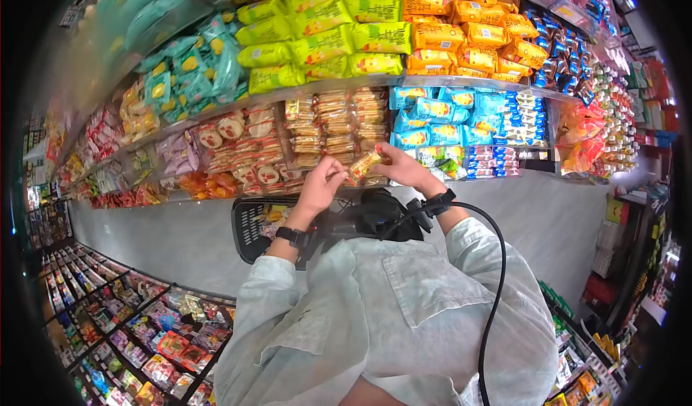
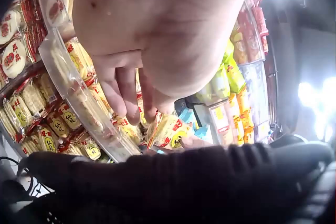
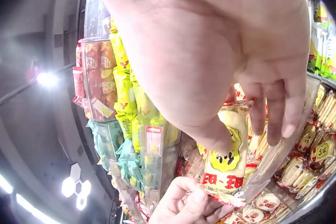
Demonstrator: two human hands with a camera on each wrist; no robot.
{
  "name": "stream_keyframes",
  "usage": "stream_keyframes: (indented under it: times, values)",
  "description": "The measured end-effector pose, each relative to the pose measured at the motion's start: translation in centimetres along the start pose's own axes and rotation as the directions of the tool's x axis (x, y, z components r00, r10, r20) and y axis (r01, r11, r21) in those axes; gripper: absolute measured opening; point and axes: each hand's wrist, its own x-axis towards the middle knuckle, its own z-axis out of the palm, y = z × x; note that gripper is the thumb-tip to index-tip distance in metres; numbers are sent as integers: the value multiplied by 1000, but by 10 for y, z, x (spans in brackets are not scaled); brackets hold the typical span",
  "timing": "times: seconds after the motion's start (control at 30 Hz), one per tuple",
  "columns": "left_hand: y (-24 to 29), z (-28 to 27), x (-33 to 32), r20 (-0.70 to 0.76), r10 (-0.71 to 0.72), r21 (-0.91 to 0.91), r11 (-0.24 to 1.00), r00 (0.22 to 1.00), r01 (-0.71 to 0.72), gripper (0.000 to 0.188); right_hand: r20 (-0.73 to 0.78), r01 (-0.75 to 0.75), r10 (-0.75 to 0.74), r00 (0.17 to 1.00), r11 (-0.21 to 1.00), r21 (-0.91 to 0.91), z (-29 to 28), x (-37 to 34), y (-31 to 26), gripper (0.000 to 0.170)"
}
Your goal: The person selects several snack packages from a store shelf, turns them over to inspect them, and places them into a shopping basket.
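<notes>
Between both hands, in front of the lower shelf, is a clear-wrapped rice cracker packet point(image 1: 365, 166) with red lettering and a yellow label. My right hand point(image 1: 405, 169) grips its upper end, with the thumb lying over the label in the right wrist view. At the packet's bottom end, the thumb and index finger of my left hand point(image 3: 181, 203) pinch the wrapper edge. From the left wrist, the packet point(image 2: 172, 132) shows just past the fingertips, partly covered by the palm and sleeve. Bins of similar rice crackers point(image 1: 335, 121) are right behind the hands.
Above are lime green packets point(image 1: 317, 38), orange packets point(image 1: 476, 34) and teal packets point(image 1: 198, 67). Blue packets point(image 1: 432, 117) sit right of the crackers. A black basket point(image 1: 249, 233) holding some packets is below the left forearm. A black cable point(image 1: 497, 262) runs from the right wrist.
</notes>
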Motion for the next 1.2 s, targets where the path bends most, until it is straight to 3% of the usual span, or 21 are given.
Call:
stream_keyframes:
  times: [0.03,0.1,0.17,0.27,0.37,0.43,0.47,0.5,0.6,0.77,0.93,1.07,1.2]
  values:
    - [-9,-8,-21,-20,13,-56,998,1000,-15,13,37,3,1,999,995,-105,16,-4,-1,49]
    - [-23,-15,-46,-44,20,-150,988,999,-26,15,13,1,-1,1000,998,-59,40,-14,-7,32]
    - [-43,-19,-71,-81,22,-237,971,996,-41,25,75,5,-4,997,1000,-8,64,-25,-24,32]
    - [-52,-31,-118,-68,30,-352,934,997,-52,38,83,-99,106,991,991,-88,112,-33,-34,34]
    - [-82,-46,-165,-94,-15,-275,961,995,-11,38,149,-129,157,976,975,-183,162,-32,-39,34]
    - [-105,-53,-199,-230,7,-290,954,973,-76,38,185,-83,134,973,962,-261,200,-36,-58,35]
    - [-117,-58,-217,-272,-2,-301,950,962,-83,38,259,-91,130,957,983,-157,220,-38,-69,41]
    - [-126,-63,-236,-313,-11,-309,947,950,-91,38,306,-100,161,938,974,-205,239,-36,-79,44]
    - [-133,-77,-296,-458,-109,-377,923,882,-82,41,435,-76,217,874,945,-319,285,-27,-95,55]
    - [-163,-87,-363,-669,-176,-409,899,722,-160,46,614,-32,255,747,936,-350,352,-4,-94,54]
    - [-170,-87,-397,-733,-278,-490,849,621,-199,50,708,61,227,669,932,-357,387,9,-84,49]
    - [-177,-82,-391,-699,-261,-487,856,666,-175,49,706,47,220,673,940,-338,378,12,-81,45]
    - [-167,-84,-358,-600,-230,-460,883,766,-95,44,612,-16,230,757,942,-334,338,3,-93,43]
